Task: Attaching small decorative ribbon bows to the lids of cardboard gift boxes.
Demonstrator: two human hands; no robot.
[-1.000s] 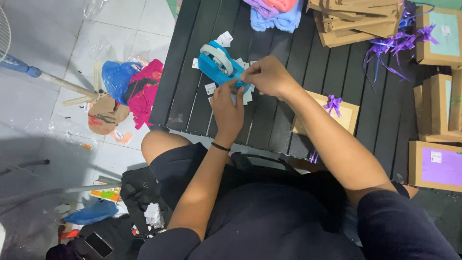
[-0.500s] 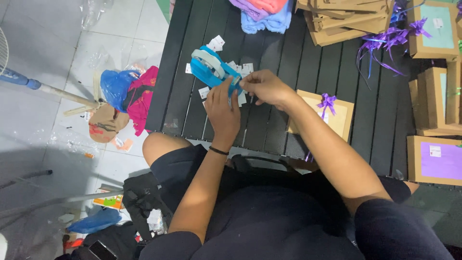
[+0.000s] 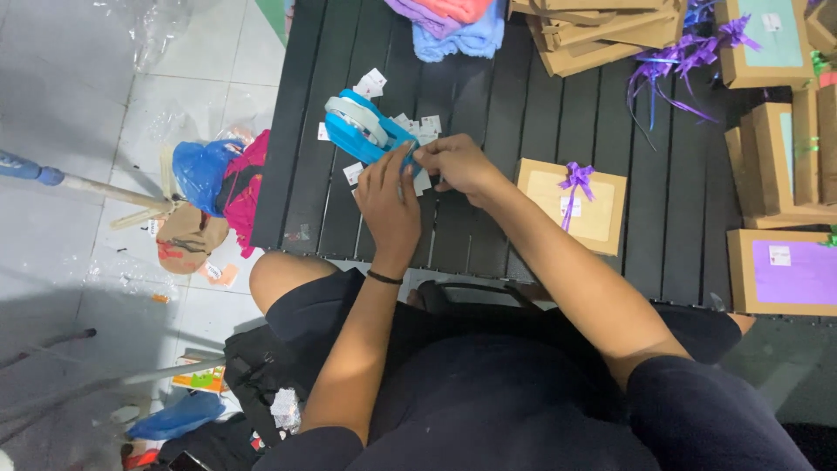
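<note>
- Blue plastic tape dispenser with a grey roll lies on the black slatted tabletop, upper middle of the frame, among small white paper slips.
- Left hand rests at its cutter end, fingers closed on the tape end there.
- Right hand meets it, fingers pinched narrow; what they hold is hidden.
- Best done, I judge, by steadying the dispenser and pulling straight across the blade.

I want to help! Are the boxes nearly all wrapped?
One box already wears a purple bow. Now both hands, left and right, work at the blue tape dispenser. Flat boxes and loose ribbon wait, so plenty seems left.
</note>
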